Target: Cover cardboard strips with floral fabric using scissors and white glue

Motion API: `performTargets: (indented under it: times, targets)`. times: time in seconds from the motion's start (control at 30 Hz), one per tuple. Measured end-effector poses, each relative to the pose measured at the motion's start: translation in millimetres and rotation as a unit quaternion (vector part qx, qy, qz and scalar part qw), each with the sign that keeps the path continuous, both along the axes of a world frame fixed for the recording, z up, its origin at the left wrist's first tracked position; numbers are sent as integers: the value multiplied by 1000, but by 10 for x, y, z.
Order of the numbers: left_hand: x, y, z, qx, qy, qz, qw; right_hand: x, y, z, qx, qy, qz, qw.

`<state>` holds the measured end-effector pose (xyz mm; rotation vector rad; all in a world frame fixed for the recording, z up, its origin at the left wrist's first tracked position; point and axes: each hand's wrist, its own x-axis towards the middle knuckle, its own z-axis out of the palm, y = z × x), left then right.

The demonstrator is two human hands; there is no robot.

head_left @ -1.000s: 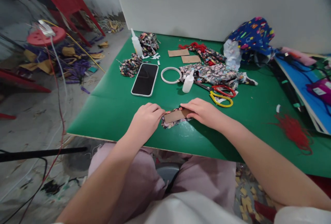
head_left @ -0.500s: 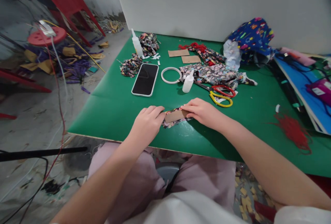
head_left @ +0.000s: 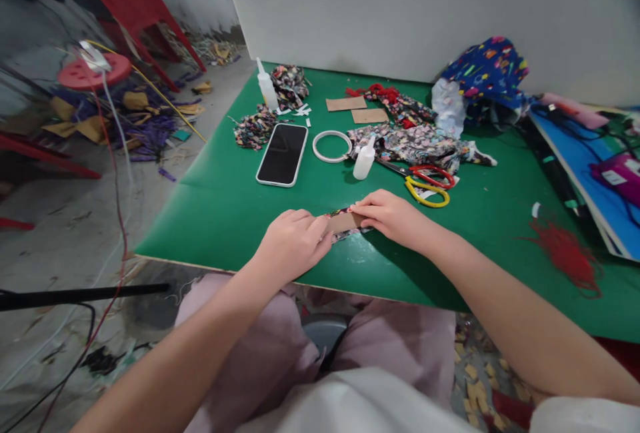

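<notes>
Near the front edge of the green table (head_left: 200, 220), a brown cardboard strip (head_left: 345, 222) lies on a piece of floral fabric (head_left: 345, 236), whose edges show along both long sides. My left hand (head_left: 295, 241) is closed on the left end of the fabric and card and hides that end. The right end is pinched by my right hand (head_left: 393, 218), thumb and fingers together. Just beyond my hands stands a small white squeeze bottle (head_left: 365, 160). Scissors (head_left: 427, 185) with one red and one yellow handle lie beyond my right hand.
A phone (head_left: 283, 155), a white ring (head_left: 332, 146) and cardboard pieces (head_left: 346, 104) lie beyond my hands. Farther back are another squeeze bottle (head_left: 267, 89) and floral fabric (head_left: 410, 143). Red threads (head_left: 567, 253) and a blue folder (head_left: 580, 166) are at the right.
My left hand has shifted right along the fabric and card, covering more of the left end. My right hand stays at the right end.
</notes>
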<state>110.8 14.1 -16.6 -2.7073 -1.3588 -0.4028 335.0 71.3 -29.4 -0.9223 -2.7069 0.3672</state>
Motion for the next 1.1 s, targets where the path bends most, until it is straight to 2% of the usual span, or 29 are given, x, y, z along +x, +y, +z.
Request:
performTargets:
  times: [0.33, 0.87, 1.1]
  targets:
    - [266, -23, -36, -16, 67, 71, 995, 0, -5, 10, -4, 8, 3, 1000]
    - [193, -14, -77, 8, 102, 50, 993, 7, -11, -3, 8, 5, 12, 1000]
    - [174, -29, -89, -5, 52, 32, 998, 6, -11, -8, 21, -10, 15, 1000]
